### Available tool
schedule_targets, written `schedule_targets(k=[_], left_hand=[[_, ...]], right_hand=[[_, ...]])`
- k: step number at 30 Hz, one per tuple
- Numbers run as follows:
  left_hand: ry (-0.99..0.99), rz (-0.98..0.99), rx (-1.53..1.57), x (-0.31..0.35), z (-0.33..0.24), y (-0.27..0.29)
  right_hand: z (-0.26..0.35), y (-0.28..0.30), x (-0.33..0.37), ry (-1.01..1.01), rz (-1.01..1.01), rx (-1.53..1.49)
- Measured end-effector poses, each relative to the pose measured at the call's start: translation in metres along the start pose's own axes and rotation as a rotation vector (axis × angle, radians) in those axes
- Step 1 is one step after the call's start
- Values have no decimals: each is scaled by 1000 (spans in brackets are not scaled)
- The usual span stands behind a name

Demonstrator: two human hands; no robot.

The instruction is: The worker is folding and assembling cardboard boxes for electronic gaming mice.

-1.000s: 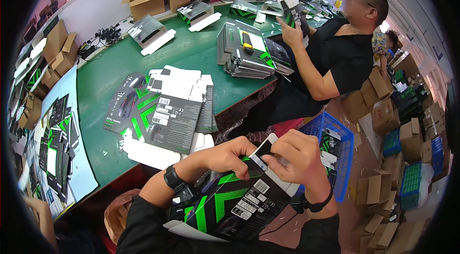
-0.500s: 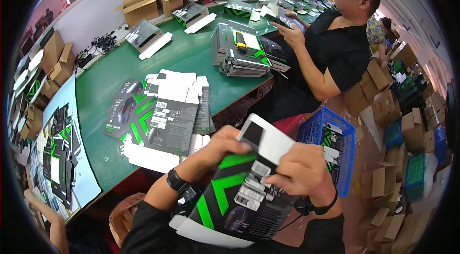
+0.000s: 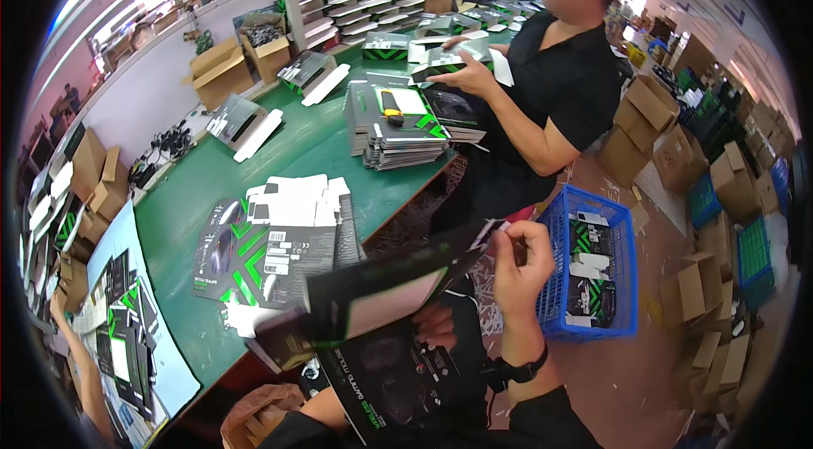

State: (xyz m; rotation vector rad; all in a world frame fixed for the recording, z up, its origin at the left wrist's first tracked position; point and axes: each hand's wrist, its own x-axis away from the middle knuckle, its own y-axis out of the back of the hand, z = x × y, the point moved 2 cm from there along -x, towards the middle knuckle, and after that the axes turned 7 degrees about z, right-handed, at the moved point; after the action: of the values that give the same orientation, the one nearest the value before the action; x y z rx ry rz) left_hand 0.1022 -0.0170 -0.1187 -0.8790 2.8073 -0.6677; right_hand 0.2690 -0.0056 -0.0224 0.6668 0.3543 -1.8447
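In front of me is a black and green mouse box (image 3: 381, 385), folded partly open, with a panel (image 3: 394, 309) that has a pale rectangle raised above its printed face. My right hand (image 3: 522, 267) is closed in a pinch on the raised panel's far right end. From below, my left forearm goes behind the box, and my left hand (image 3: 436, 326) is mostly hidden. Some dim fingers show between the panels, apparently gripping the box. On the green table just beyond lies a stack of flat box blanks (image 3: 292, 254) with white flaps.
A co-worker (image 3: 550, 85) in black holds a box at the table's right. Near them, a yellow and black cutter (image 3: 391, 114) lies on stacked flat boxes (image 3: 398, 152). A blue crate (image 3: 622, 279) holding boxes stands to my right. Another person's arm (image 3: 80, 364) reaches in at the left.
The box has turned and opened, its raised panel now swung up. My right hand has moved up to that panel's end; my left hand has slipped largely behind the box.
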Motion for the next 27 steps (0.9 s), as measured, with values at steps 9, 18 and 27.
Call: schedule_targets(k=[9,18,27], left_hand=[[129,270,-472,116,37,11],[210,515,-896,12,2,-29],[282,789,-1339,14,8,-40]], right_hand=[[5,-8,-12,94,-29,113],[19,-13,-11,334,81,278],[31,-29,-3,657,148,523]])
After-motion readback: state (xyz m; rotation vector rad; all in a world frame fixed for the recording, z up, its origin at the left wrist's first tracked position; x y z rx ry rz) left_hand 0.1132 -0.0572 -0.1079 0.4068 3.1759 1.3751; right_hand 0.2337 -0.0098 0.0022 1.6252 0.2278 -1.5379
